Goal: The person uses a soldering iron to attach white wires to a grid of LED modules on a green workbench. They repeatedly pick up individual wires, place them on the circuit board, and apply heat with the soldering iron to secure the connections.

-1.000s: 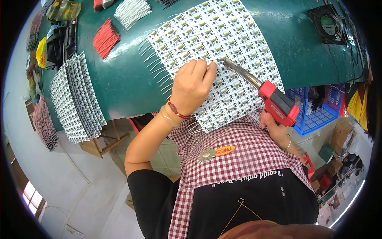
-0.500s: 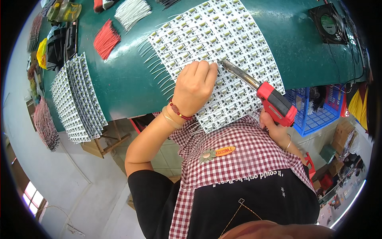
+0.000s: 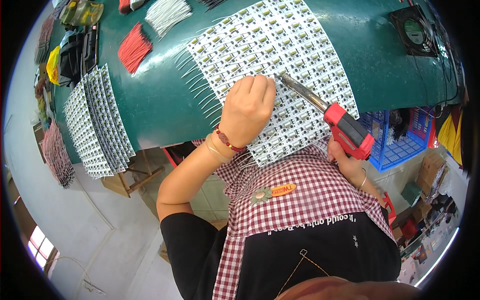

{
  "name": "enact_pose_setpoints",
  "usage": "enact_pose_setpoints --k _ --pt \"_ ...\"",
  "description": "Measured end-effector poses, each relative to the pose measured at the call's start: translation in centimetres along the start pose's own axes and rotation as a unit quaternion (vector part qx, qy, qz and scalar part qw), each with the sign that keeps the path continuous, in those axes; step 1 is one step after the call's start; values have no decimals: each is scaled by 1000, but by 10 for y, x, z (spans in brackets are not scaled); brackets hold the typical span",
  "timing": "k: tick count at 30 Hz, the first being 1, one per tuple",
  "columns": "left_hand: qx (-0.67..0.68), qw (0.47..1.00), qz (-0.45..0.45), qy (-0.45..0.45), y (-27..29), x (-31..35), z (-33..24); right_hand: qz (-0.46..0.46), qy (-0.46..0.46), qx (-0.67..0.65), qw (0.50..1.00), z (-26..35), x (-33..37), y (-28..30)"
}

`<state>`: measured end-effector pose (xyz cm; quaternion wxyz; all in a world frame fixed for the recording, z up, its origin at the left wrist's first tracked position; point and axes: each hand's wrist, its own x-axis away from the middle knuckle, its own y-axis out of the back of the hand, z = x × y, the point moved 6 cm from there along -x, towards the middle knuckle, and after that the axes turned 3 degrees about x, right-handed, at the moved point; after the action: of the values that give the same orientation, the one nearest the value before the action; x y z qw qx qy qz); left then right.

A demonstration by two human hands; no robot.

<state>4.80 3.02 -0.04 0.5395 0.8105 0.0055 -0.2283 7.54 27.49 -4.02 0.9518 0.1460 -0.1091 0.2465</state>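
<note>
From my remote feed, I judge the work on the sheet of small circuit boards (image 3: 315,55) to be partway along. The sheet lies on the green tabletop (image 3: 165,112), its near edge by the checked apron (image 3: 305,192). Fine white wires (image 3: 195,77) run across its left part and fringe the left edge, so I count that side as largely done; the right part shows no such wires, and I take it as untouched. My left hand (image 3: 248,104) is on or just over the sheet near the boundary, its fingers bunched together with the tips turned down out of sight; I cannot tell whether they pinch a wire. My right hand (image 3: 345,161) is closed around the grip of the red-and-black soldering gun (image 3: 345,127), though the handle hides most of those fingers. The gun's tip is just beside my left fingertips; whether it touches a board is too small to tell. A loose white wire bundle (image 3: 167,17) and a red wire bundle (image 3: 135,48) lie beyond. Off to the left sits a stack of similar sheets (image 3: 97,122); I cannot tell how finished those are.
</note>
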Motion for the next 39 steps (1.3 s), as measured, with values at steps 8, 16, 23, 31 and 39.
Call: enact_pose_setpoints --k 8,16,23,31,39 --pt "-31 999 23 6 -2 0 -2 5 17 -24 1000 3 -1 1" --pt "-28 999 22 7 -2 0 -2 20 -4 -42 999 -10 3 4" --pt "-34 999 31 5 -1 -1 -2 -18 18 -99 995 4 -3 8" --pt "-39 999 30 14 -1 -1 0 -1 15 -89 996 2 -2 5" --pt "-4 998 46 42 16 5 6 4 20 -90 996 -3 1 5"
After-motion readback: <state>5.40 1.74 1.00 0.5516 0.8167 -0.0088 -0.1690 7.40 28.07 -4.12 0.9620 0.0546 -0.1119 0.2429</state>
